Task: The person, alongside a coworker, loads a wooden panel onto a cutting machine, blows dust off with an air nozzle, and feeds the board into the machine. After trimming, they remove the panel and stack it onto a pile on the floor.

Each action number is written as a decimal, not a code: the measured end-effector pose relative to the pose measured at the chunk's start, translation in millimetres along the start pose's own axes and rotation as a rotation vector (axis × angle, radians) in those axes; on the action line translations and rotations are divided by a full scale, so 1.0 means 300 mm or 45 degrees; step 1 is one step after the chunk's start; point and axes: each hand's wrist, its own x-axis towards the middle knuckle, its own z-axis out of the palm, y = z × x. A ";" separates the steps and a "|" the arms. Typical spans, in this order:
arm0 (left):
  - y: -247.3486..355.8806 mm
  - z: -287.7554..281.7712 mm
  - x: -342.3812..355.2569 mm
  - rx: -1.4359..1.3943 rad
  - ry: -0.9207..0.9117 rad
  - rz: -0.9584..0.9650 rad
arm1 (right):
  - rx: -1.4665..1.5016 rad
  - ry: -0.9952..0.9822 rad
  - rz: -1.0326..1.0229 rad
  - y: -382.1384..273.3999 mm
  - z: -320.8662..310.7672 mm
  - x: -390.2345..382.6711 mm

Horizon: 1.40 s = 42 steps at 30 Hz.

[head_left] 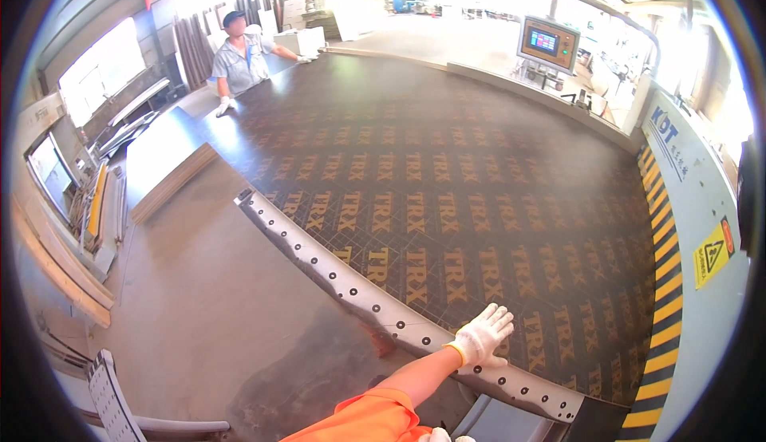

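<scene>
A large dark board, printed all over with rows of gold lettering, spreads out in front of me. At its near edge my left hand, in a white glove, lies palm down with the fingers stretched and slightly apart. Its wrist crosses a pale metal strip dotted with round black holes. Only a small part of my right hand, also gloved, shows at the bottom edge; its fingers are too cut off to read. A co-worker in grey stands at the far left, with gloved hands at the board's edge.
A grey machine side with a yellow-and-black striped edge bounds the right. A control panel with a lit screen stands at the far right. Stacked sheets lie at the left, above the grey floor.
</scene>
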 end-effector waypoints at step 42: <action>-1.023 -0.380 -0.628 0.322 0.471 -0.721 | 0.345 -0.385 -0.544 -1.042 0.805 -1.193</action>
